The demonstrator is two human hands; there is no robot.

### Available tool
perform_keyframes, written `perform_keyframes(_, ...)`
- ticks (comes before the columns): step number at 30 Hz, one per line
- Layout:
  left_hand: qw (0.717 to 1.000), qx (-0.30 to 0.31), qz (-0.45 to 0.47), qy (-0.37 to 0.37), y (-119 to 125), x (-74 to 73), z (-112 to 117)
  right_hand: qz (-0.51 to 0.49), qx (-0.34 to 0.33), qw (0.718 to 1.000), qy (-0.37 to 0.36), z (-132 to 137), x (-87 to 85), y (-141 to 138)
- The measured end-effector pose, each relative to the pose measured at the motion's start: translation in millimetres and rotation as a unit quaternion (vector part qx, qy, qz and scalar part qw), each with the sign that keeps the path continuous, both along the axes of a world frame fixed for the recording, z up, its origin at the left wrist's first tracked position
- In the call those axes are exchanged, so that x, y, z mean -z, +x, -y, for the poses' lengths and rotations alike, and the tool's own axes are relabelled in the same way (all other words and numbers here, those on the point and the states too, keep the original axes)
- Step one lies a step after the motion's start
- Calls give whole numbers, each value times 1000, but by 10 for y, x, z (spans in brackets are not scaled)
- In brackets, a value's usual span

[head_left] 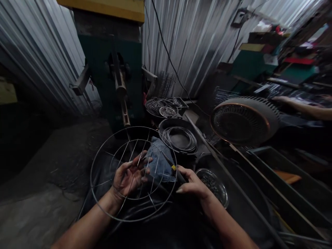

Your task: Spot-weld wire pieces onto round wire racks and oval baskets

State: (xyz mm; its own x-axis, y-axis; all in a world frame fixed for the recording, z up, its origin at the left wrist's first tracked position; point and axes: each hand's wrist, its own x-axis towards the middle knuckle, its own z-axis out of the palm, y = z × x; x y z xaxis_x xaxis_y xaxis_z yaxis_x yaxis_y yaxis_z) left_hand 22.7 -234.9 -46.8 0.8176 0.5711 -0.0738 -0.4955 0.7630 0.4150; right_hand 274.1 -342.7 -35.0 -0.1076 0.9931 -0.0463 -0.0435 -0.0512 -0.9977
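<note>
A round wire rack [138, 140], made of concentric rings with crossing rods, is tilted in front of me. My left hand [129, 178] is palm up beneath it, fingers curled up among the rods and supporting it. Between thumb and fingers, my right hand [190, 183] grips a dark, pointed pliers-like tool [173, 167] with a yellow band, beside the rack's right edge. Behind the rack lies a folded piece of blue denim [159, 160]. Just right of my right hand, a shiny metal bowl [226, 193] holds small dark pieces.
Ahead, a dark basin [162, 126] holds coiled wire [192, 140]; farther back sits a pan of wire rings [154, 106]. A green machine [95, 69] stands front left. A round fan [241, 121] is at right, with another person's arm [308, 109] beyond it. A long bar [220, 159] runs diagonally.
</note>
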Motion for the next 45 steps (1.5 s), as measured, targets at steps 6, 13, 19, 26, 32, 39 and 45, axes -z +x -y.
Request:
perform_keyframes(6, 1000, -5, 10, -5, -22, 10, 26, 0, -14, 1000, -3, 42, 51, -31)
perform_keyframes(13, 1000, 11, 5, -8, -1, -13, 56, 10, 9, 1000, -16, 70, 26, -50)
perform_keyframes(19, 1000, 13, -12, -14, 29, -10, 50, 142, 40, 988, 47, 72, 15, -123)
perform_keyframes(26, 999, 17, -16, -41, 60, 15, 90, 377, 102, 912, 128, 156, 219, -213)
perform_keyframes(32, 999, 18, -25, -32, 62, 2, 108, 443, 169, 869, 138, 151, 368, -258)
perform_keyframes(39, 999, 41, -25, 3, 47, -58, 173, 172, 130, 976, -19, 154, 288, -214)
perform_keyframes(45, 998, 51, -19, 29, 37, -50, 183, -43, 108, 985, -127, 187, 298, -244)
